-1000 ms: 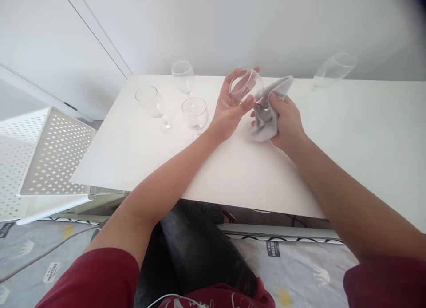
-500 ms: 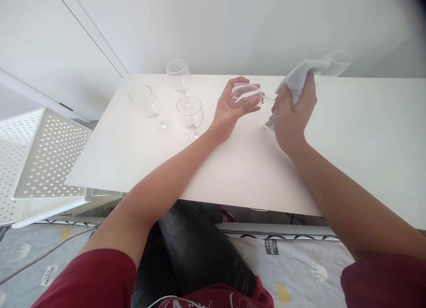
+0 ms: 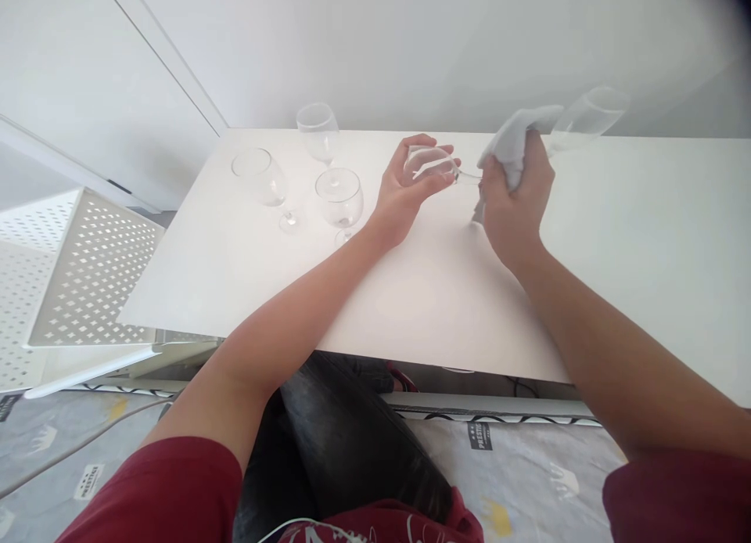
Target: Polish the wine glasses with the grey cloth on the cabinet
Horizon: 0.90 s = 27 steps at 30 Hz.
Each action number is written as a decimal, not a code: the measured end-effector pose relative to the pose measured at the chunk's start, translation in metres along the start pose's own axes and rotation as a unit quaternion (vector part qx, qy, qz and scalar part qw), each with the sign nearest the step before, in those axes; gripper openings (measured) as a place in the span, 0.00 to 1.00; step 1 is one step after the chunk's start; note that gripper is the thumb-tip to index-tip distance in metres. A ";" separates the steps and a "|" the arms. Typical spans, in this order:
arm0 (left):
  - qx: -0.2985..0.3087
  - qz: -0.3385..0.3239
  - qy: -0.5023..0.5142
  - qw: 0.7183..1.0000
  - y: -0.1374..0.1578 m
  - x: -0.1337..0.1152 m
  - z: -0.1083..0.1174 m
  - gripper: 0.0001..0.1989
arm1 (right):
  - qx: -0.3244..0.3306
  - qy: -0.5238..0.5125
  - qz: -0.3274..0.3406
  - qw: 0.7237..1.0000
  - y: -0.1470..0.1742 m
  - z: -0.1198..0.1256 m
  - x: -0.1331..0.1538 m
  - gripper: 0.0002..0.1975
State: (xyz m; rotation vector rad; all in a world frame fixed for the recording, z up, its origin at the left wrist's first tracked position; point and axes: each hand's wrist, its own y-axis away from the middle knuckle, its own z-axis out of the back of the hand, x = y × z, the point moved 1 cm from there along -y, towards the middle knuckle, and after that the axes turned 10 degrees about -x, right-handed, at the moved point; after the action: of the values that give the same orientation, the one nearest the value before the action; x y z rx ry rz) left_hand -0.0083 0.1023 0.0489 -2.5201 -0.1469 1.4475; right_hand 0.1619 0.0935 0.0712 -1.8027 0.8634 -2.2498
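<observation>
— What has the left hand (image 3: 404,191) got?

— A clear wine glass (image 3: 431,163), lying on its side above the white worktop (image 3: 616,238). The fingers wrap round the bowl, thumb on the near side, so the stem points away toward the other hand.

— And the right hand (image 3: 516,206)?

— Its fingers are clenched on a grey cloth (image 3: 513,140), bunched up at the foot end of that same glass. The cloth sticks out above the knuckles and a corner hangs down below them. Whether the cloth covers the foot fully I cannot tell; the hand hides it.

— Where is the held glass relative to the others?

— Take the nearest standing glass (image 3: 339,199) as the mark. The held one is just to the right of it, lifted off the worktop. A second standing glass (image 3: 261,179) is to the left of the mark, and a third (image 3: 318,128) stands behind it, close to the wall.

— Anything further right?

— Another glass (image 3: 587,116), far right of the mark, beyond the cloth near the wall. Left of everything, off the worktop, is a white perforated rack (image 3: 94,277).
</observation>
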 end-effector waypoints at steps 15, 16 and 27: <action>0.092 -0.004 -0.015 0.996 -0.003 -0.004 0.005 0.22 | 0.090 -0.117 -0.350 0.925 -0.009 0.004 -0.011 0.12; 0.074 -0.002 -0.009 0.997 -0.002 -0.007 0.003 0.21 | 0.052 -0.093 -0.281 0.954 -0.008 0.003 -0.009 0.13; 0.024 0.027 0.011 0.999 -0.001 -0.003 0.002 0.13 | 0.012 -0.049 -0.206 0.977 -0.001 0.005 -0.001 0.18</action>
State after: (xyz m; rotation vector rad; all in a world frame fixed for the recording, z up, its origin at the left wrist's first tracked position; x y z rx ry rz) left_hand -0.0117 0.1027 0.0505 -2.5179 -0.0387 1.4260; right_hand 0.1672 0.0934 0.0715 -2.2318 0.4741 -2.3539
